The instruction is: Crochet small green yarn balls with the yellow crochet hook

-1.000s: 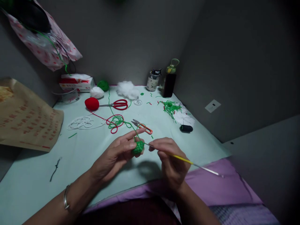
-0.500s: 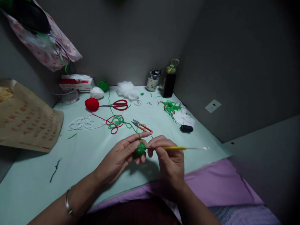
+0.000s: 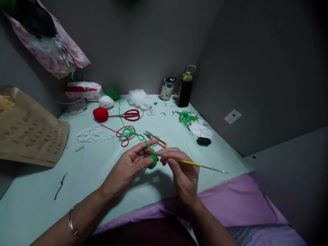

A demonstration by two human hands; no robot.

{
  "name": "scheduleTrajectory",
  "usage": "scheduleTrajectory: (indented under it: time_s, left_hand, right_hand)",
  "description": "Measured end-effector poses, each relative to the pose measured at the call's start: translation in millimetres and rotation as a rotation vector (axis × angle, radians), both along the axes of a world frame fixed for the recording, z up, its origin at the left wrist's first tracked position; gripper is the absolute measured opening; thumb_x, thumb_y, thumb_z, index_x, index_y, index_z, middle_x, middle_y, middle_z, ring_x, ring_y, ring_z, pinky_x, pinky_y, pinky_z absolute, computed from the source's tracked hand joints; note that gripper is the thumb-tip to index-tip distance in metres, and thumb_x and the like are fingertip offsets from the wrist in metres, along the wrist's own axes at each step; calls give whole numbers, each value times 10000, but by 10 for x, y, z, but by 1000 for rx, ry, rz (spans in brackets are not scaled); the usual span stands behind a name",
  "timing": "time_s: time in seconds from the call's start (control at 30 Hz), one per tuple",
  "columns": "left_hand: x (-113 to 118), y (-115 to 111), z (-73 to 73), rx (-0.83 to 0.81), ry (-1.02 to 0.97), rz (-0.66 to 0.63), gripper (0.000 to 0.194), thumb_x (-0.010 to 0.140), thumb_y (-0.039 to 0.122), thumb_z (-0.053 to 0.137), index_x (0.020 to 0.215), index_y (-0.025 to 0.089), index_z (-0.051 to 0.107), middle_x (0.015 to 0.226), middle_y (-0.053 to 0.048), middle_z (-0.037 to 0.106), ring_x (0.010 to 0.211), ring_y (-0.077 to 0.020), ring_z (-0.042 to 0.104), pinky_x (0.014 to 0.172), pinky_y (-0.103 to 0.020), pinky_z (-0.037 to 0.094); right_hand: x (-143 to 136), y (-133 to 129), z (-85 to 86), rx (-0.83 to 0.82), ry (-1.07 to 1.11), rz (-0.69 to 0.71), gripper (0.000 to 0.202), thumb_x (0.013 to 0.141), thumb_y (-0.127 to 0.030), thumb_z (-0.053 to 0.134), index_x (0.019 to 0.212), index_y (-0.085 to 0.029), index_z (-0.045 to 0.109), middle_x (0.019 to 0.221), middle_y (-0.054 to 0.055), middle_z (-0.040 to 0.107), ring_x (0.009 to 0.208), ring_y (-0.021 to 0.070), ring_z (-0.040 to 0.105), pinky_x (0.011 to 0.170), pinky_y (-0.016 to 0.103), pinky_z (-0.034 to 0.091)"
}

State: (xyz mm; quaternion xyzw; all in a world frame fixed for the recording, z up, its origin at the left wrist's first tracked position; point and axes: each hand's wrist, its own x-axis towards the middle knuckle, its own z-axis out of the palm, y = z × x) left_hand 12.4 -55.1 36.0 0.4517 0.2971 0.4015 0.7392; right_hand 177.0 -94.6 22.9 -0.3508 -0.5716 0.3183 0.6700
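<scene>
My left hand [image 3: 128,168] pinches a small green crochet piece [image 3: 153,162] between thumb and fingers, its index finger stretched out with green yarn over it. My right hand [image 3: 183,172] is closed round a yellow-handled crochet hook [image 3: 191,163]. The hook's left tip meets the top of the green piece; its other metal end points right and slightly down. Just beyond my fingers lie orange thread snips [image 3: 159,140], blades apart. The working strand runs back to a loose tangle of green yarn [image 3: 126,133], mixed with red yarn.
Red-handled scissors [image 3: 132,115] lie beside a red yarn ball [image 3: 100,114]. White stuffing [image 3: 139,98], a cup [image 3: 167,89] and a bottle [image 3: 185,90] stand at the back. Green scraps [image 3: 188,118] and a black roll [image 3: 204,141] lie right. A paper bag [image 3: 33,130] is at left.
The hook has tilted, its right end dropping, and its left tip has risen to the top of the green piece. My left hand has turned slightly, its index finger shifting left.
</scene>
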Motion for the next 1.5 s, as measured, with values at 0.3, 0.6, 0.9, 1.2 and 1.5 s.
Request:
scheduleTrajectory:
  time_s: [0.3,0.6,0.9,1.2,1.5]
  left_hand:
    - [36,-56,-6,84,89,101,853,740,193,868,1501,340,511,936,27,542,957,-156,525,993,-314,404]
    - [66,-39,-7,76,29,84,958,693,185,887,1540,299,453,1033,-16,599,1066,-221,591,1007,-364,467]
    - [33,7,45,55,1,73,769,809,233,832,1505,257,504,988,-25,676,936,-176,651,873,-306,493]
    - [41,32,-47,43,16,68,844,789,257,854,1537,239,462,942,-13,638,887,-172,631,801,-309,458]
    - [38,111,-98,16,23,10,913,761,270,859,1555,169,420,973,-53,663,879,-207,647,820,-358,460]
  right_hand:
    - [9,18,1,8,-60,-26,195,988,-201,624,1035,-301,784,943,34,754,886,199,674,777,374,552]
    - [-20,94,18,-53,-19,28,147,966,-262,663,1006,-301,800,985,35,797,909,204,704,778,371,574]
    - [-61,133,17,-93,169,77,130,958,-318,677,961,-258,792,931,35,782,683,145,616,666,309,527]
    - [-83,143,-52,-142,200,50,127,959,-310,680,951,-253,794,905,21,775,685,117,592,693,272,501]
    - [-127,108,-58,-298,462,162,122,905,-358,747,898,-240,775,814,5,742,625,93,568,624,216,485]
